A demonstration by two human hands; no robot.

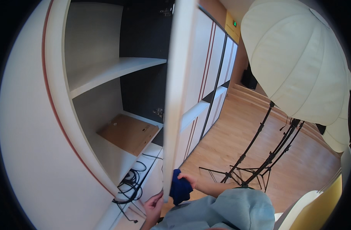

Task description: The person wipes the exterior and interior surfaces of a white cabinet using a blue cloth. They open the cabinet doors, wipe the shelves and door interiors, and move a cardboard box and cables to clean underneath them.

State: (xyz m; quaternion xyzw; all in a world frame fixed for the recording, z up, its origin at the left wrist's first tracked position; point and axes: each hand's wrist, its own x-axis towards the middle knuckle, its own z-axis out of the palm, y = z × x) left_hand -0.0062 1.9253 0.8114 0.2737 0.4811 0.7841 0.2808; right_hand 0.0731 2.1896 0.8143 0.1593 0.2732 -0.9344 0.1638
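An open cabinet door (178, 95) stands edge-on before me. At its lower edge my left hand (154, 204) is on the inner side, its fingers curled at the edge; whether they grip it is unclear. On the outer side my right hand (187, 178) holds a dark blue cloth (180, 187) against the door. A flat brown cardboard box (129, 133) lies on the cabinet's lower shelf. Below that shelf, a tangle of black cables (132, 184) rests on a white ledge (106, 214), with a plug end hanging over the front.
Large white fabric softbox lamps (302, 60) stand on black tripods (250, 149) to the right, their legs spread on the wooden floor (235, 126). More white cabinets (204, 60) with red stripes run along the wall. Metal hinges (158, 112) show inside the cabinet. A yellow panel (322, 205) is at lower right.
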